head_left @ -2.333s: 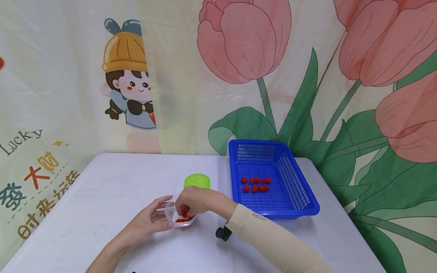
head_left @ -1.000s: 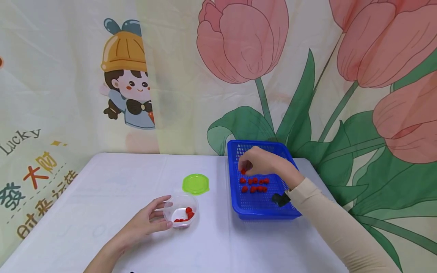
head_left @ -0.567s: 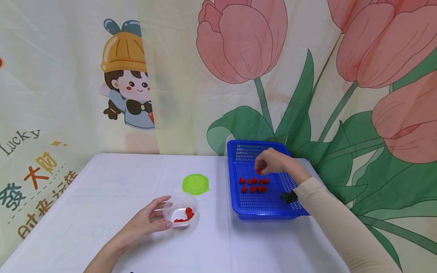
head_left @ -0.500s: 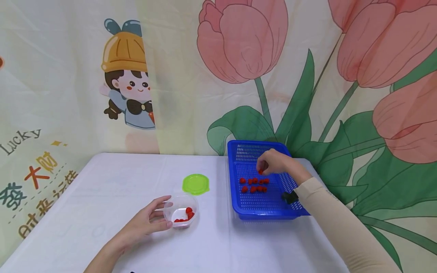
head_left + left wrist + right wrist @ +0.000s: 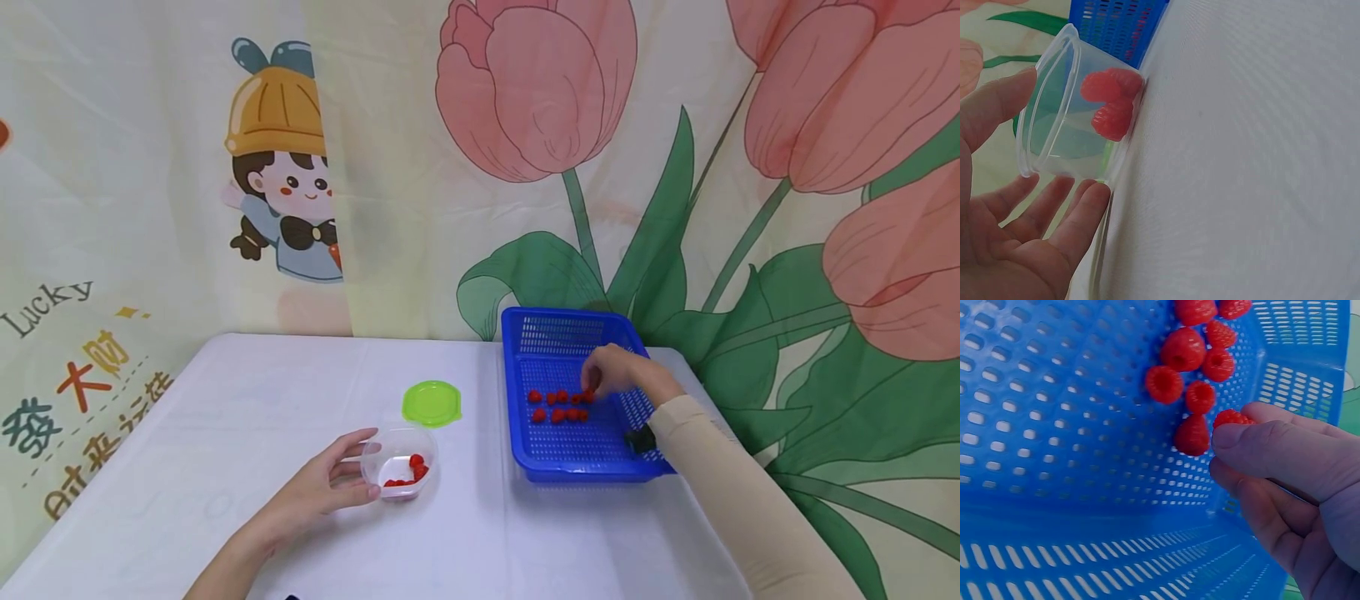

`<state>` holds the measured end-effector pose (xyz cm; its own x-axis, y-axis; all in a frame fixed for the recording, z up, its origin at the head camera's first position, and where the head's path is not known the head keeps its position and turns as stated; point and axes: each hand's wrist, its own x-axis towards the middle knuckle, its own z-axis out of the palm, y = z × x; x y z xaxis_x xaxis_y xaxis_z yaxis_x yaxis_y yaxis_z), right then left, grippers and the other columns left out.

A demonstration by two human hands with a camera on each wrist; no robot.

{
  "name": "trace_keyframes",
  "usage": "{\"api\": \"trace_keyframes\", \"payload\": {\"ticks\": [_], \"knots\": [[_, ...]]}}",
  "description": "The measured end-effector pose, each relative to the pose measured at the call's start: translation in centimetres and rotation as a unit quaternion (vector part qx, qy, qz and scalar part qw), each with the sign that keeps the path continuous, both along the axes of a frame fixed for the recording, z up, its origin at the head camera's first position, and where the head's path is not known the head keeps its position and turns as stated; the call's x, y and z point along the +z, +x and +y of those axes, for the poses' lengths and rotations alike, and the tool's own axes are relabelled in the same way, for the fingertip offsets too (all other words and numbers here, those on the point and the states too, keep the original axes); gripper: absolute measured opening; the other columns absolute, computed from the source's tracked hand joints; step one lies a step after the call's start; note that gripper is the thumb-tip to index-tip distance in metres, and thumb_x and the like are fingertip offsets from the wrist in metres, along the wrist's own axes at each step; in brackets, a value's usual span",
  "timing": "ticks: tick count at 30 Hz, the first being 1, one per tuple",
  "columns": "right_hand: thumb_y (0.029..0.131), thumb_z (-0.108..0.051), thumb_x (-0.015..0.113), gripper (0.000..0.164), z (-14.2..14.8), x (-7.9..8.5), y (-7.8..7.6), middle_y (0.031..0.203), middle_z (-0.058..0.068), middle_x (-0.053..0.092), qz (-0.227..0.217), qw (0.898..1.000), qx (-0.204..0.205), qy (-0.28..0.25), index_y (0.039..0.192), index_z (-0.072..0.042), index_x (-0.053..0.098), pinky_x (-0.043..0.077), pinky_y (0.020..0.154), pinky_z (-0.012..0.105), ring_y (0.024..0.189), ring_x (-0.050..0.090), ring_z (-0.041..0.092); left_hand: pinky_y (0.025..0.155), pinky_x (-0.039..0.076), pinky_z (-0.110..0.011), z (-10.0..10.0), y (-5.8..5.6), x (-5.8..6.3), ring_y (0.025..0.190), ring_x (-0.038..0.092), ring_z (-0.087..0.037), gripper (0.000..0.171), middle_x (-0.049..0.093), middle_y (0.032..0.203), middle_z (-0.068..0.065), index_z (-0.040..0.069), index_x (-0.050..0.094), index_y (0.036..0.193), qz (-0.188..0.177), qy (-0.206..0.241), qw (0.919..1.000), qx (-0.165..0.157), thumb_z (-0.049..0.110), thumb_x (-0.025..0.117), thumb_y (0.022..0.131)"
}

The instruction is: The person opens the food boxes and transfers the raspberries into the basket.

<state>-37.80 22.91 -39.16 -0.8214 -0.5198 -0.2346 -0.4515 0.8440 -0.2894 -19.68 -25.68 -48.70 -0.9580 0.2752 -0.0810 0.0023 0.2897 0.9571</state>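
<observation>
My left hand (image 5: 333, 482) holds a clear plastic tub (image 5: 378, 457) on the white table, its thumb at the rim and fingertips against the side. In the left wrist view, several red raspberries (image 5: 1113, 120) show through the tub wall near its base. My right hand (image 5: 618, 371) is low inside the blue plastic basket (image 5: 525, 462). Its thumb and index finger pinch a raspberry (image 5: 1233, 417), close beside the loose raspberries (image 5: 1183, 350) on the basket floor. From the head view, those form two short rows, with my right fingertips at the right end of the back row.
A bright green lid (image 5: 431, 403) lies flat on the white table (image 5: 300, 383) behind the tub, left of the basket. The printed backdrop (image 5: 405, 208) hangs along the table's back edge. A black wrist camera (image 5: 640, 439) sits under my right wrist, over the basket.
My right hand has gone from the tub to the basket with a raspberry, then shifted right and lower, toward the back row's right end. The left hand keeps holding the tub in place.
</observation>
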Motion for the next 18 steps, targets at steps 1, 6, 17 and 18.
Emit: {"api": "trace_keyframes", "payload": {"ticks": [1,6,17,18], "knots": [[0.088,0.003,0.082,0.014,0.1,-0.2,0.0,0.094,0.002,0.075,-0.005,1.0,-0.004,0.0,0.095,-0.009,0.078,0.06,0.082,0.034,0.086,0.067,0.015,0.098,0.05,-0.016,0.0,0.0,0.0,0.14,0.054,-0.035,0.087,0.048,0.16,-0.017,0.02,0.037,0.163,0.0,-0.001,1.0,0.0,0.024,0.085,0.092],[0.086,0.003,0.083,0.016,0.3,-1.1,0.0,0.09,-0.001,0.073,-0.022,1.0,-0.018,0.012,0.092,-0.01,0.078,0.06,0.081,0.034,0.084,0.067,0.015,0.098,0.05,-0.017,-0.1,0.0,0.0,0.141,0.054,-0.036,0.087,0.048,0.16,-0.017,0.02,0.037,0.163,0.002,0.001,1.0,-0.002,0.024,0.086,0.091],[0.088,0.003,0.082,0.016,0.5,-2.0,0.2,0.092,0.0,0.071,-0.061,0.996,-0.048,0.037,0.09,-0.013,0.077,0.059,0.081,0.035,0.086,0.065,0.018,0.099,0.049,-0.016,-0.1,0.0,-0.1,0.141,0.054,-0.036,0.087,0.048,0.159,-0.017,0.019,0.037,0.163,0.002,0.002,1.0,-0.002,0.024,0.085,0.091],[0.088,0.003,0.082,0.017,0.5,-2.1,0.3,0.091,0.0,0.071,-0.063,0.996,-0.049,0.037,0.09,-0.013,0.077,0.059,0.081,0.035,0.085,0.064,0.018,0.099,0.049,-0.017,-0.1,0.0,-0.1,0.141,0.054,-0.036,0.087,0.048,0.159,-0.017,0.019,0.037,0.163,0.002,0.002,1.0,-0.001,0.024,0.085,0.092]]}}
